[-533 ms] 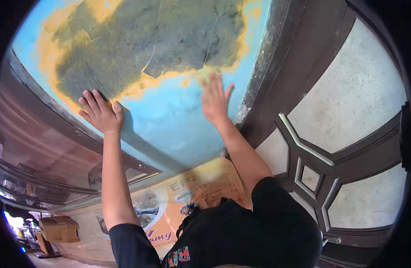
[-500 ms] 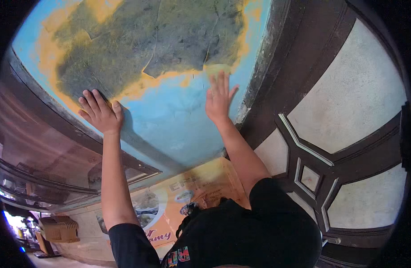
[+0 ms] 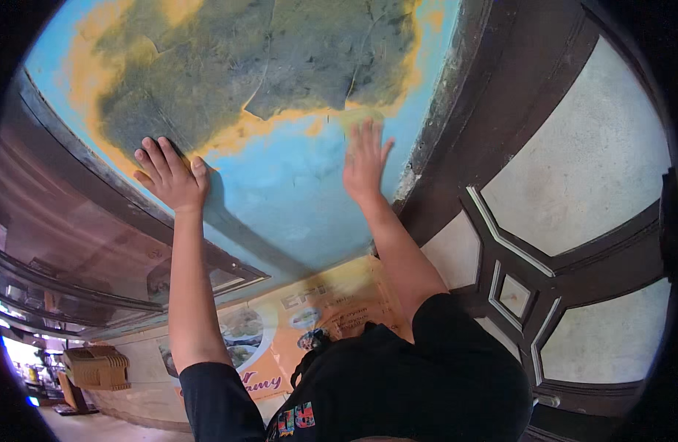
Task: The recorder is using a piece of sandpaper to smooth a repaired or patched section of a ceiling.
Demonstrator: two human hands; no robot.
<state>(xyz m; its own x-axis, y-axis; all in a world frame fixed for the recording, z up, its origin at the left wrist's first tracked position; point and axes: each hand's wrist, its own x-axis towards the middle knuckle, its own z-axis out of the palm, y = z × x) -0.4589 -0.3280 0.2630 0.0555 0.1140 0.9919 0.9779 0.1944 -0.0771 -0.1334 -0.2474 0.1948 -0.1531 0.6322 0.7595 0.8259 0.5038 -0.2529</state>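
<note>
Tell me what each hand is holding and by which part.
Nothing is held. The left hand and the right hand both lie flat, fingers spread, on the blue and yellow painted sheet.

Dark wooden door and glass shopfront in daylight

At three o'clock, a dark brown wooden door with pale frosted panes; at eight o'clock, tinted glass panes, perhaps a shop window.
</note>
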